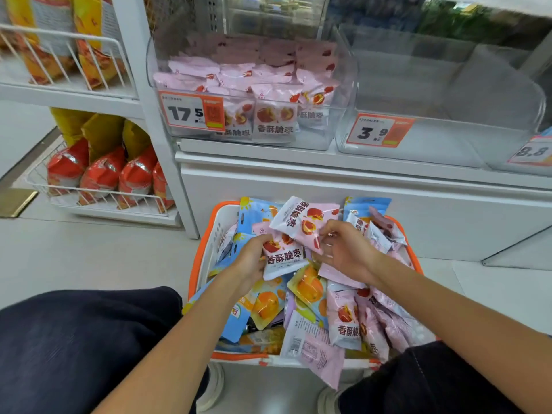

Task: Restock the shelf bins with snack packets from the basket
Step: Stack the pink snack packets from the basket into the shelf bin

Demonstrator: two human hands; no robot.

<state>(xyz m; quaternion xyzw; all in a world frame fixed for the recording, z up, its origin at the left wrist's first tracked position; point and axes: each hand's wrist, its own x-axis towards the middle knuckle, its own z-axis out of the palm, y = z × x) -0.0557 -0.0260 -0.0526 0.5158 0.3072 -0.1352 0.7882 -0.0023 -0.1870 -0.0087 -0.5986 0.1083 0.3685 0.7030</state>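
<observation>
While we crouch over the orange-rimmed white basket on the floor, both our hands work above its heap of snack packets. Our left hand curls its grip around the left edge of a pink jujube packet, which faces us upright with its printed lettering readable. Our right hand pinches the lower corner of a second pink jujube packet, which lies tilted, its top pointing up and to the left, overlapping the first one. Below them the basket holds more pink packets on the right side and blue-and-yellow orange-fruit packets toward the left and middle; one pink packet lies back side up over the near rim. On the shelf above, the clear left bin is partly filled with the same pink packets and carries a price tag reading 17.5. Just beside it to the right, a second clear bin bears a tag reading 3.9. To the far left, white wire racks hold yellow and red bags. Our dark-trousered knees frame the basket on both sides.
</observation>
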